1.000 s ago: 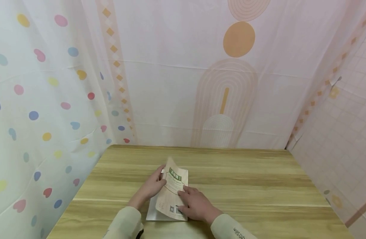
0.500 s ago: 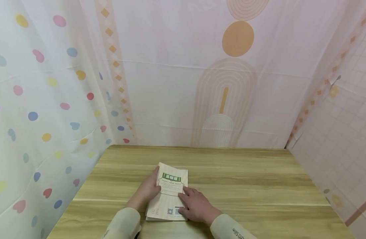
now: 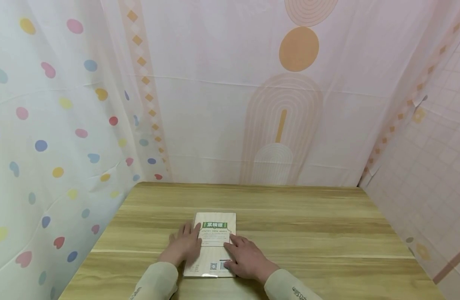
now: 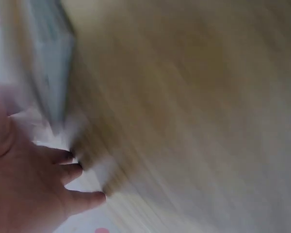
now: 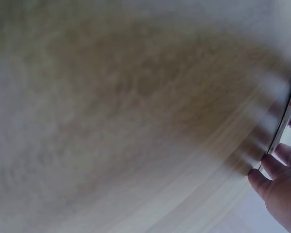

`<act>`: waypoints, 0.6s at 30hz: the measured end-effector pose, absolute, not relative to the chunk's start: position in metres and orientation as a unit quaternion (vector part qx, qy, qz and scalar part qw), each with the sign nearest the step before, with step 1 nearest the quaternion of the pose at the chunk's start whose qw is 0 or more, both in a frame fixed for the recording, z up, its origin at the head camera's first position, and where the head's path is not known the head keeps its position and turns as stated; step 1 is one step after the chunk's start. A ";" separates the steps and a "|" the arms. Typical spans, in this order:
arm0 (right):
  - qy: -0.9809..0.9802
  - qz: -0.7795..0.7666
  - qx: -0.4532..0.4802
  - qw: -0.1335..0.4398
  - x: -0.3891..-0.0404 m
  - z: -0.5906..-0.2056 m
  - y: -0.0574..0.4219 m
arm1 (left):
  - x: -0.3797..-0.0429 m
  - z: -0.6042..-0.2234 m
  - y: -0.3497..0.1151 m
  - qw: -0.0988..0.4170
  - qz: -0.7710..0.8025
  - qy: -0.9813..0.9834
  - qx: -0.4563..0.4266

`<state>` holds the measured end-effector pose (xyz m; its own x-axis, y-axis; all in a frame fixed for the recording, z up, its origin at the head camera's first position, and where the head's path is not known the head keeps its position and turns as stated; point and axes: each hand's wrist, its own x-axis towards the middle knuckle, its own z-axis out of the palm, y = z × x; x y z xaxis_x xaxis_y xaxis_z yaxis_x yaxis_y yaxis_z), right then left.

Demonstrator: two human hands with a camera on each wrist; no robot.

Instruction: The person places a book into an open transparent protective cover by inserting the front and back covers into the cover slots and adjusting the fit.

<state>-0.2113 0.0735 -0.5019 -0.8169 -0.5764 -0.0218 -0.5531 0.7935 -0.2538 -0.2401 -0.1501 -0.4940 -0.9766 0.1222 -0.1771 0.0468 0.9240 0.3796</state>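
A paperback book (image 3: 213, 254), pale with a green title band and a barcode near its lower edge, lies closed on the wooden table. My left hand (image 3: 183, 245) is at the book's left edge, fingers spread and thumb side near the cover. In the left wrist view that hand's fingers are extended toward the tabletop beside the blurred page block (image 4: 53, 68). My right hand (image 3: 248, 256) rests along the right side, its thumb over the lower right corner of the cover. The right wrist view shows its fingertips against the thin spine (image 5: 290, 104).
The wood-grain table (image 3: 308, 233) extends around the book on all sides. Behind it hangs a pale curtain (image 3: 207, 125) with arch and circle prints. A dotted curtain (image 3: 72, 158) borders the left, and a checked one (image 3: 432, 166) the right.
The cover, raised at its left side earlier, has come down flat onto the book. My left hand has let go and its fingers have spread at the left edge. My right hand stays put.
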 end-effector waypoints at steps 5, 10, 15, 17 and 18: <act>0.945 -0.122 -0.300 0.044 -0.210 -0.500 0.075 | -0.237 -0.498 -0.152 0.098 0.157 0.982 0.047; 0.944 -0.123 -0.301 0.046 -0.210 -0.500 0.075 | -0.242 -0.501 -0.151 0.016 0.166 0.984 0.070; 0.944 -0.123 -0.302 0.046 -0.209 -0.499 0.074 | -0.248 -0.498 -0.150 -0.073 0.236 0.966 0.070; 0.944 -0.125 -0.301 0.048 -0.209 -0.500 0.074 | -0.248 -0.496 -0.151 -0.082 0.254 0.961 0.069; 0.944 -0.128 -0.301 0.049 -0.209 -0.500 0.074 | -0.248 -0.496 -0.152 -0.082 0.258 0.960 0.069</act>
